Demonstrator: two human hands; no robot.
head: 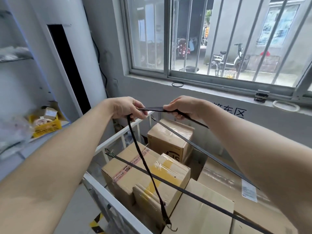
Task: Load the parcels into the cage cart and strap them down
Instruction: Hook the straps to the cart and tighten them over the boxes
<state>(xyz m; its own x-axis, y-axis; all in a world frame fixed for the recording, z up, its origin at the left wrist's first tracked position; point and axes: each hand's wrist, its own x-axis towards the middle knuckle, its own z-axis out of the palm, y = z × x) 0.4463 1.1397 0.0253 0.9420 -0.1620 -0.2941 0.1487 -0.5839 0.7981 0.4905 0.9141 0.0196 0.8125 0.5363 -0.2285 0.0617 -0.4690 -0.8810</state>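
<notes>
Both your left hand and right hand pinch the bunched strap, so its dangling hook may snag the taut strap below when pulled.

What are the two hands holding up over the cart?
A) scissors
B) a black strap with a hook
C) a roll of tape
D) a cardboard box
B: the left hand and right hand both grip a black strap, its hook hanging low by the cardboard boxes.
</notes>
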